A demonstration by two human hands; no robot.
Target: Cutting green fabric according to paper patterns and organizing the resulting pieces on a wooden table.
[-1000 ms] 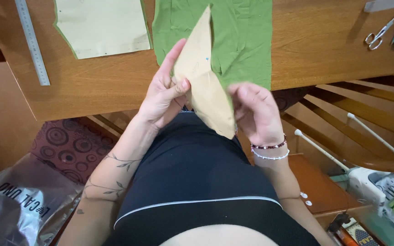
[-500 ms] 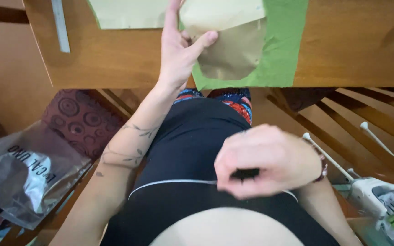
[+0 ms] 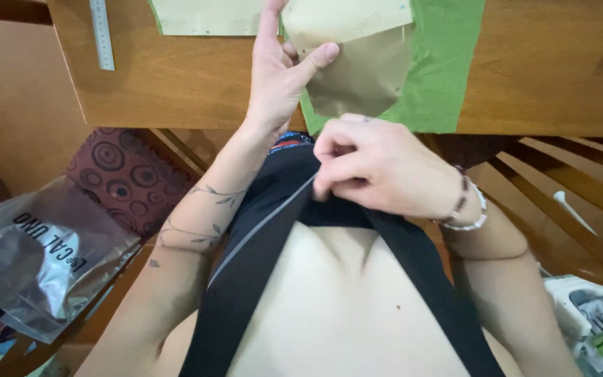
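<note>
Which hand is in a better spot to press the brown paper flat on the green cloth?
The left hand, I think. It already pinches the brown paper piece lying over the green cloth on the wooden table. The right hand is off the table, gripping the black top.

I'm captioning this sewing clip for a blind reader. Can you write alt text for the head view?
Seen from above, the left hand pins a tan paper pattern piece against green fabric on a wooden table, while the right hand pinches the hem of a black top. A metal ruler lies on the table.
</note>
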